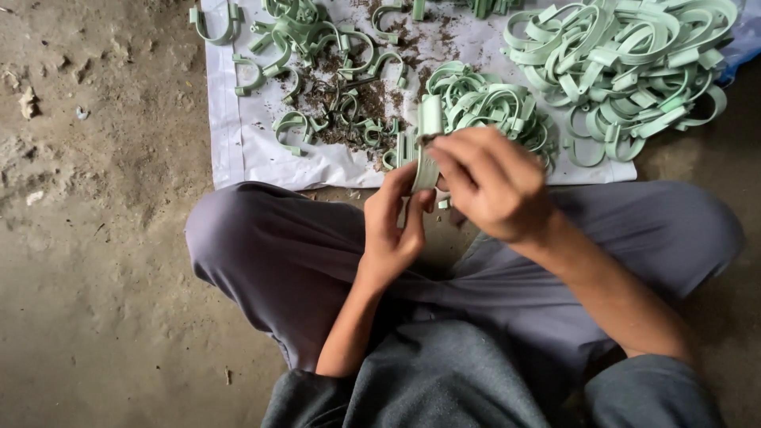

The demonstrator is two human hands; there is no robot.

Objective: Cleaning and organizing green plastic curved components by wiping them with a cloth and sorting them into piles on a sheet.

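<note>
Head view: I see both hands closed on one pale green plastic clip (428, 143) above the crossed legs.

My left hand (396, 226) pinches the clip's lower end between thumb and fingers; my right hand (487, 182) curls round its middle from above, fingers shut on it. The clip stands nearly upright, just in front of the white sheet (238, 135). On that sheet lie scattered clips (297, 36) among dark debris (357, 95), a small heap (495, 107), and a big pile (634, 59) at the right.
</note>
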